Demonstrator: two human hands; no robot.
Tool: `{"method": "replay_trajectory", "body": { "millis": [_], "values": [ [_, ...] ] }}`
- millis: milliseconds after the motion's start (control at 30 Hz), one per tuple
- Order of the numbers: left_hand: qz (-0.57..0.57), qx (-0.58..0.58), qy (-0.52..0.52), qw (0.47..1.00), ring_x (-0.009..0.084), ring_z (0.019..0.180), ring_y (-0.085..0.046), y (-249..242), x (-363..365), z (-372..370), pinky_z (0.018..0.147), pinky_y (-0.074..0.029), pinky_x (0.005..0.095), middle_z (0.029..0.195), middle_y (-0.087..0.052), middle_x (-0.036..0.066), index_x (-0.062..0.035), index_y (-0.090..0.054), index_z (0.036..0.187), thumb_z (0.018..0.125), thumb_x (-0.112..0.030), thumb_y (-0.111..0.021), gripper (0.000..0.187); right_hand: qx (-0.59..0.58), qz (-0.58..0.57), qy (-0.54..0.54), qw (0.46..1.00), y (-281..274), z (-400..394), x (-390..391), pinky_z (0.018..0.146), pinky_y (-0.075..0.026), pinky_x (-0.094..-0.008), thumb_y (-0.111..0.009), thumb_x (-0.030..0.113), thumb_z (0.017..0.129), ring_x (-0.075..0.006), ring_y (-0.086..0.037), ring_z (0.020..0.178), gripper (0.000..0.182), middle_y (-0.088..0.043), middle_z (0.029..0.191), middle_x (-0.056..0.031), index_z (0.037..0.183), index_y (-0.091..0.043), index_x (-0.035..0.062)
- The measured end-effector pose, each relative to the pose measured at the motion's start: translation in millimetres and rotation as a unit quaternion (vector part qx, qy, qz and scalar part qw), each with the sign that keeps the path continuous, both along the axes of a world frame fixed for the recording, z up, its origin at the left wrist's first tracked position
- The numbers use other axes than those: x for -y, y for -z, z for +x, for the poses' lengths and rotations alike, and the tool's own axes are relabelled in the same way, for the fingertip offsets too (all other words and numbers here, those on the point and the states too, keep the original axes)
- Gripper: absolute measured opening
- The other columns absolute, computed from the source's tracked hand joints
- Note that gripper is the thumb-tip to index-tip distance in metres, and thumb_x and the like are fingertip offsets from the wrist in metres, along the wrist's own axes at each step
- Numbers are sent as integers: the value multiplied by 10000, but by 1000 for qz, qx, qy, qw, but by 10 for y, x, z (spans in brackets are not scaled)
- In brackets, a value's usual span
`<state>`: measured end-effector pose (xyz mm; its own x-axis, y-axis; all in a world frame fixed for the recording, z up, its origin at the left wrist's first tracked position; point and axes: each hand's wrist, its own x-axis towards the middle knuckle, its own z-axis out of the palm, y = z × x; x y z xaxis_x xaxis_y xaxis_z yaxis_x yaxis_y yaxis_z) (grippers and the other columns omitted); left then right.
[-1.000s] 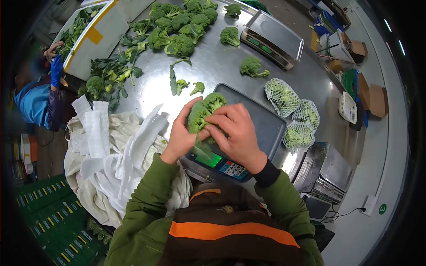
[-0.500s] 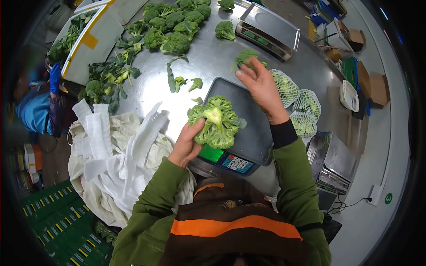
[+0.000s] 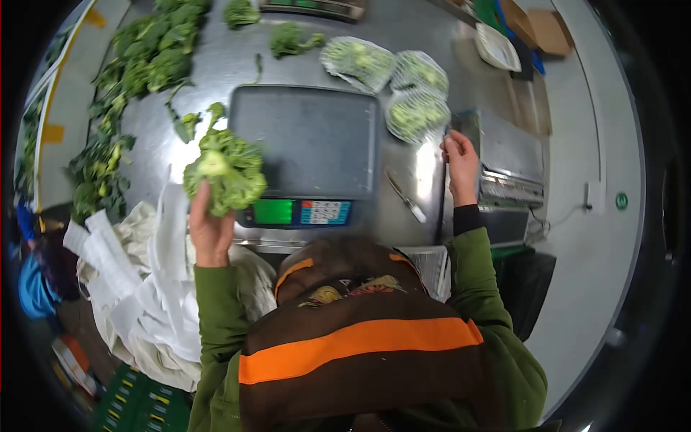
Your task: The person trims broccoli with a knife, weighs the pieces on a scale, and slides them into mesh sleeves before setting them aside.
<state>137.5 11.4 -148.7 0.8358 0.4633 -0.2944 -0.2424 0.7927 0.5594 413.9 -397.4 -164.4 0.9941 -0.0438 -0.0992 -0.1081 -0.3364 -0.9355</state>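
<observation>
My left hand (image 3: 209, 232) grips a large broccoli head (image 3: 224, 173) by its stem and holds it up at the left edge of the grey scale platform (image 3: 306, 140). My right hand (image 3: 461, 164) is at the right of the scale, its fingers curled together against the front edge of a metal machine (image 3: 509, 162). Whether those fingers pinch anything is hidden. The scale's platform is bare; its green display (image 3: 273, 212) and keypad (image 3: 325, 212) face me.
A knife (image 3: 407, 199) lies on the steel table (image 3: 209, 68) between the scale and my right hand. Three netted broccoli (image 3: 416, 114) sit behind it. Loose broccoli and leaves (image 3: 147, 54) lie at the far left. White foam nets (image 3: 133, 288) are heaped at my left.
My right hand came back from the far broccoli to the metal machine at the right. My left hand carried the broccoli head left, off the scale. My view tilted down and turned.
</observation>
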Motion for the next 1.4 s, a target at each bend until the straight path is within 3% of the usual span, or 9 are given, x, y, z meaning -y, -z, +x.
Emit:
{"method": "replay_trajectory", "body": {
  "millis": [200,333,433,500,533,600,867,1067,1400],
  "values": [
    [4,-46,-8,999,258,1208,-535,-101,314,46,1043,-405,462,1321,-557,95,-59,-461,1382,958,-297,-608,508,-55,-299,-172,937,1041,-702,1060,747,-490,-330,-728,258,858,-220,-638,819,399,-668,872,-105,1167,-625,27],
    [-12,6,36,999,226,1199,-547,-53,532,-16,1055,-398,430,1289,-591,51,-77,-492,1356,920,-308,-666,524,144,-367,-238,888,1169,-1104,682,824,-483,-386,-750,221,813,-276,-598,917,394,-609,1017,-142,1127,-630,16],
    [59,27,30,997,254,1240,-522,-299,701,-15,1079,-379,432,1325,-568,91,-45,-471,1373,891,-336,-690,604,64,-279,-165,944,1489,-1112,648,809,-485,-379,-676,155,866,-258,-592,874,253,-594,976,-129,1066,-613,14],
    [119,26,17,992,280,1278,-495,-387,743,-47,1106,-348,447,1366,-542,107,-36,-458,1390,901,-388,-660,635,-58,-20,-32,998,1541,-1118,578,691,-497,-324,-530,223,979,-178,-577,771,224,-566,913,-74,1097,-554,34],
    [121,16,2,993,269,1271,-498,-434,768,-63,1101,-355,435,1365,-535,101,-35,-435,1403,896,-351,-677,645,-175,142,59,972,1360,-1091,517,637,-494,-299,-476,255,1011,-147,-564,721,234,-553,883,-52,1091,-534,42],
    [172,-5,-5,985,256,1263,-499,-541,799,-66,1094,-362,417,1337,-542,104,-30,-399,1421,881,-281,-703,669,-165,203,-32,965,792,-1049,308,548,-467,-251,-454,301,1014,-104,-535,644,272,-512,810,-27,1064,-525,43],
    [306,-14,-36,951,229,1230,-506,-664,930,55,1055,-407,376,1328,-496,115,-38,-300,1444,782,-149,-776,824,-65,167,-374,910,-1067,-1403,-934,609,-465,-271,-461,232,1030,-115,-554,642,259,-586,798,-37,1124,-583,23],
    [332,-33,-48,942,227,1205,-527,-694,917,27,1032,-436,371,1319,-499,120,-39,-303,1440,760,-91,-782,833,81,14,-473,877,-1193,-1514,-1235,561,-442,-434,-505,216,994,-360,-595,614,172,-577,645,-153,962,-571,60],
    [337,-45,-49,939,217,1184,-539,-668,895,-14,1021,-444,360,1300,-512,117,-39,-329,1424,765,-107,-778,800,133,-107,-445,879,-1258,-1617,-1234,577,-454,-493,-543,216,967,-402,-601,679,153,-624,718,-156,940,-557,66]
  ]
}}
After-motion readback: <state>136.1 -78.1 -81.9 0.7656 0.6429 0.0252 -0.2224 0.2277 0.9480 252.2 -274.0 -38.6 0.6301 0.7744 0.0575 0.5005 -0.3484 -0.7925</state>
